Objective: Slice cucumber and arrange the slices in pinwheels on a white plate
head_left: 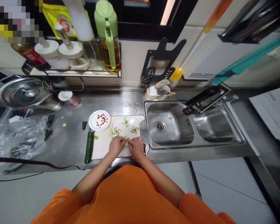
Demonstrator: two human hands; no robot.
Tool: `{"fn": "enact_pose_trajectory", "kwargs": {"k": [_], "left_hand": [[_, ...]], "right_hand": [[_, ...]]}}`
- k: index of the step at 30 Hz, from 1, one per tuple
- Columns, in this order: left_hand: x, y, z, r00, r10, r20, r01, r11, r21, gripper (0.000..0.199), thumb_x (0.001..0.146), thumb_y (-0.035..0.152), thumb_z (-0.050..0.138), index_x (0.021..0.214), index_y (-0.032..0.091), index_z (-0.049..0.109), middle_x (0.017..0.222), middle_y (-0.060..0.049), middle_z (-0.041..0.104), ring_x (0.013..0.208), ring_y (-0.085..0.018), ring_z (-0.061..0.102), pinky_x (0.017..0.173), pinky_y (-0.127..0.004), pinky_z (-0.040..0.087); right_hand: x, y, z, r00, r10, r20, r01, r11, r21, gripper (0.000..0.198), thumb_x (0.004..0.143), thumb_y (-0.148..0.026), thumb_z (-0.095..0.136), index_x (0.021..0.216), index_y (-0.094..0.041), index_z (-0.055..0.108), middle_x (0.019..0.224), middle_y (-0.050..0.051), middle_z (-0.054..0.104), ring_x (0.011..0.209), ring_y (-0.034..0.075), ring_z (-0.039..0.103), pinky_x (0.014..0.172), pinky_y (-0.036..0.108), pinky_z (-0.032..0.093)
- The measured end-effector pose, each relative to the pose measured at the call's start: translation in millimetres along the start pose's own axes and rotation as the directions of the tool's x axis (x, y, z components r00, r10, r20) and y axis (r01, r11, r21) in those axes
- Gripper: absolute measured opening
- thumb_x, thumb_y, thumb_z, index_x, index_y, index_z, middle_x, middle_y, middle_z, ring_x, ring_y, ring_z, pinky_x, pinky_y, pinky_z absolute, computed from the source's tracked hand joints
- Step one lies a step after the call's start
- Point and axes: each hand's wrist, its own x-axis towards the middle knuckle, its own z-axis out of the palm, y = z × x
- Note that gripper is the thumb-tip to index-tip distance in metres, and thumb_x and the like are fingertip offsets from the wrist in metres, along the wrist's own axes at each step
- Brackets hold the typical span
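Note:
My left hand (117, 145) and my right hand (135, 146) meet at the near edge of a squarish white plate (125, 128). Their fingertips pinch at thin green cucumber slices (126, 139), partly covered by the fingers. Pinwheels of cucumber slices lie at the plate's far side (125, 122), left (116, 131) and right (134, 130). Under the plate is a pale cutting board (102, 147). A length of dark green cucumber (89, 147) rests along the board's left edge. Beside my right hand shows a knife's black handle (144, 149).
A round white plate (91, 120) with small red pieces stands behind the board. Right of it is a steel double sink (170, 124) with a black faucet (203, 99). To the left lie a clear plastic bag (21, 140), a pot (28, 93) and a jar (69, 98).

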Motion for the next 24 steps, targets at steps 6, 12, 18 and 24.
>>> {"fn": "enact_pose_trajectory", "kwargs": {"k": [6, 12, 18, 24], "left_hand": [[0.0, -2.8, 2.8, 0.998, 0.058, 0.012, -0.059, 0.996, 0.066, 0.02, 0.081, 0.021, 0.054, 0.068, 0.018, 0.069, 0.068, -0.004, 0.064, 0.072, -0.015, 0.055, 0.071, -0.026, 0.038], [-1.0, -7.3, 4.2, 0.996, 0.087, 0.015, -0.087, 0.993, 0.079, 0.019, 0.082, 0.022, 0.054, 0.076, 0.019, 0.072, 0.074, -0.005, 0.066, 0.079, -0.017, 0.057, 0.076, -0.027, 0.04], [-1.1, -6.9, 2.3, 0.992, 0.122, 0.037, -0.126, 0.987, 0.097, 0.02, 0.082, 0.02, 0.054, 0.08, 0.02, 0.074, 0.076, -0.006, 0.068, 0.079, -0.017, 0.058, 0.078, -0.028, 0.041], [-1.0, -7.7, 2.1, 0.994, 0.106, 0.029, -0.108, 0.99, 0.089, 0.019, 0.081, 0.022, 0.056, 0.086, 0.02, 0.074, 0.081, -0.006, 0.069, 0.084, -0.018, 0.059, 0.082, -0.029, 0.042]], "right_hand": [[1.4, -0.5, 0.3, 0.999, 0.011, 0.035, -0.01, 1.0, -0.028, 0.027, 0.093, -0.029, 0.046, 0.11, -0.032, 0.068, 0.097, 0.006, 0.064, 0.099, 0.022, 0.044, 0.07, 0.029, 0.031], [1.6, -1.8, 0.0, 0.999, 0.008, 0.037, -0.006, 0.999, -0.043, 0.028, 0.094, -0.029, 0.045, 0.111, -0.032, 0.067, 0.097, 0.006, 0.063, 0.099, 0.022, 0.043, 0.07, 0.029, 0.031], [2.0, -1.4, 1.6, 0.999, 0.011, 0.04, -0.009, 0.999, -0.042, 0.028, 0.094, -0.031, 0.044, 0.111, -0.033, 0.067, 0.098, 0.006, 0.063, 0.099, 0.022, 0.043, 0.07, 0.029, 0.032], [2.2, -1.7, 0.7, 0.999, 0.015, 0.034, -0.014, 0.999, -0.033, 0.028, 0.095, -0.031, 0.044, 0.112, -0.032, 0.066, 0.098, 0.005, 0.063, 0.099, 0.022, 0.044, 0.07, 0.029, 0.031]]}}
